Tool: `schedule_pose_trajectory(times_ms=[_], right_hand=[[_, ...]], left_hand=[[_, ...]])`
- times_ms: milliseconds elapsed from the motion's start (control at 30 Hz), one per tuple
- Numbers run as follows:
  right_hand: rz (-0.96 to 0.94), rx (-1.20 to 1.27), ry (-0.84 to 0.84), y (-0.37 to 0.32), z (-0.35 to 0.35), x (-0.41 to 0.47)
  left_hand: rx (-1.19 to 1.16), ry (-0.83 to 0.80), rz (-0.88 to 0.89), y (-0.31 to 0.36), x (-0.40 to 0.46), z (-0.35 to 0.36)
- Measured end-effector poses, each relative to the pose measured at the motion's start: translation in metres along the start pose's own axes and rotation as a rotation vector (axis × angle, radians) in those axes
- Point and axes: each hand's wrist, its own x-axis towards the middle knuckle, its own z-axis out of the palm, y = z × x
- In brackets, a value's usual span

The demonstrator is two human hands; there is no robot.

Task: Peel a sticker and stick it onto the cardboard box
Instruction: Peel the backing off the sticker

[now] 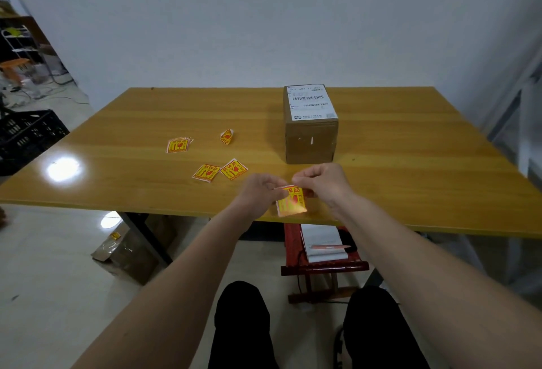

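Pale walls stood behind a wooden surface [410, 163] that carried a cardboard box [310, 141] at about one o'clock, its top covered by a white shipping label [311, 103]. Loose yellow stickers lay at about eleven o'clock: a small stack [178, 145], a curled one [227, 136] and two flat ones [206, 172] [233, 169]. Near the front edge, both hands met over a yellow sticker [290, 202]. The left hand [259, 189] pinched its upper left corner, and the right hand [322, 182] had its fingers [305, 176] closed on the top edge. A red stool [322, 266] stood under the surface.
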Motion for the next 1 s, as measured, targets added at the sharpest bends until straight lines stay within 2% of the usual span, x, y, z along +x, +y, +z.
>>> schedule_pose_trajectory(times_ms=[200, 433, 600, 700, 900, 1000], right_hand=[[0.069, 0.088, -0.017, 0.002, -0.003, 0.002], [0.129, -0.038, -0.079, 0.003, 0.000, 0.001], [0.156, 0.008, -0.125, 0.005, 0.004, 0.003], [0.155, 0.056, -0.125, 0.007, 0.008, 0.006], [0.169, 0.143, -0.068, 0.009, 0.015, 0.010], [0.176, 0.181, -0.093, 0.008, 0.016, 0.009]], left_hand=[[-0.169, 0.105, -0.034, -0.001, 0.003, -0.001], [-0.234, 0.186, 0.001, -0.002, 0.004, 0.001], [-0.248, 0.177, -0.004, -0.006, 0.002, 0.000], [0.013, 0.314, 0.042, -0.010, 0.004, 0.004], [0.730, 0.629, 0.367, -0.015, -0.009, 0.012], [0.848, 0.684, 0.500, -0.022, -0.009, 0.016]])
